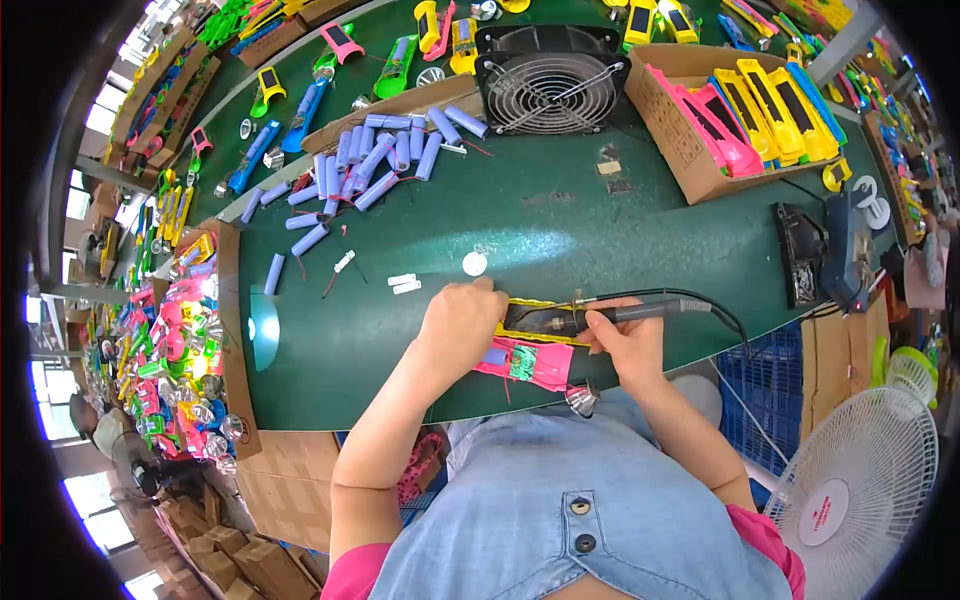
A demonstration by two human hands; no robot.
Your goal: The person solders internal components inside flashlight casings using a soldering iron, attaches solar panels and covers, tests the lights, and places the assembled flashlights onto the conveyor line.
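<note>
My left hand (460,318) is closed at the left end of a yellow plastic housing (548,337) with a dark inner panel; its fingertips are partly hidden. Between the fingers of my right hand (630,342) lies a soldering iron (645,311), its front end over the housing. Just below, a pink flashlight housing (545,366) lies open, with a green circuit board (522,362) and part of a purple battery cell (494,356) in it. A silver reflector (580,400) hangs by the table edge beside the pink housing. A white disc (474,263) sits just beyond my left hand.
Loose purple battery cells (375,160) with wires lie at the back left. Behind stands a black fan (553,92); right of it, a cardboard box (690,170) holds coloured housings. A soldering station (848,255) is at the right edge, a box of flashlight parts (228,330) at the left.
</note>
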